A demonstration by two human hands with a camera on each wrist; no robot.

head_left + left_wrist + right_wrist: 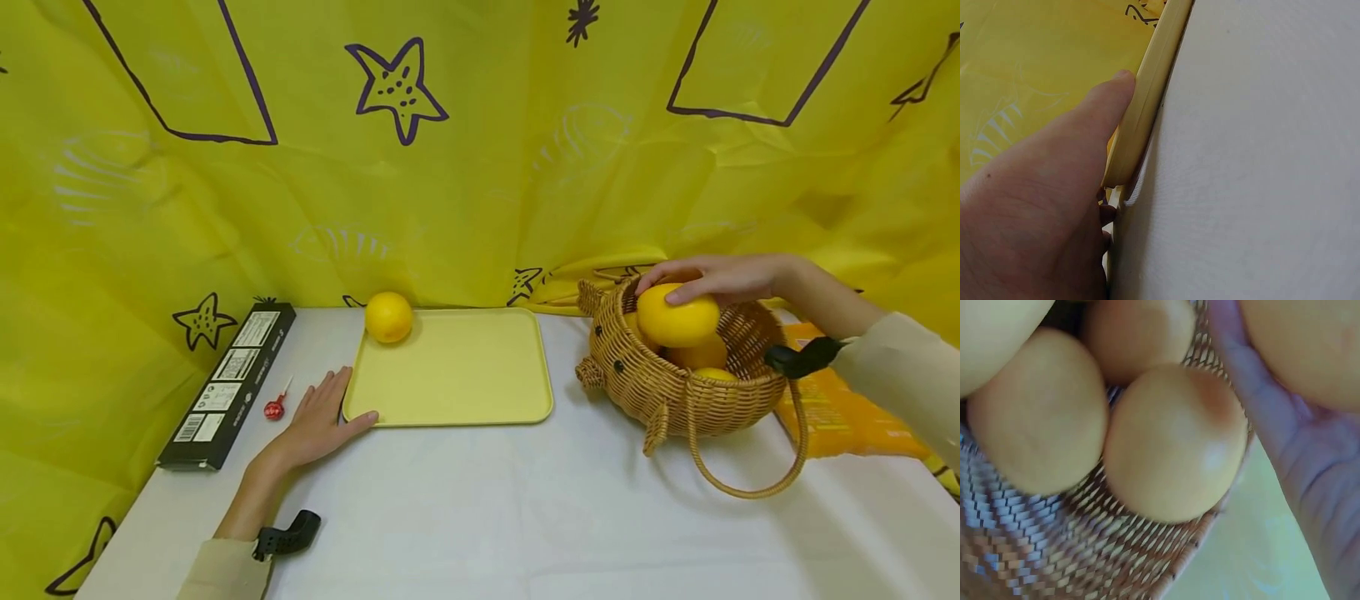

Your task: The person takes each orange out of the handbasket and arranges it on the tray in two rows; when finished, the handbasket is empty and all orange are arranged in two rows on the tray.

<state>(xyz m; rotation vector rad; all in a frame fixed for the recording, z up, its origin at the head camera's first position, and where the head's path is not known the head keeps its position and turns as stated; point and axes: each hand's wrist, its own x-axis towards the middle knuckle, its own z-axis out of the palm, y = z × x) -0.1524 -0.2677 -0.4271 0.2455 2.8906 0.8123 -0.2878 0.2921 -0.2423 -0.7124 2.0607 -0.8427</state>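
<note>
Right hand (738, 277) grips a yellow fruit (681, 321) from above over the wicker basket (660, 400), I judge because its walls bar side access. Left hand (317, 429), fingers straight, touches the tray (457, 367), probably steadying it.

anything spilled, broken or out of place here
Nothing looks spilled or broken. Mildly odd, perhaps: the red lollipop lying loose between the black box and the yellow tray, since the tray and the wicker basket both hold yellow fruit instead.
</note>
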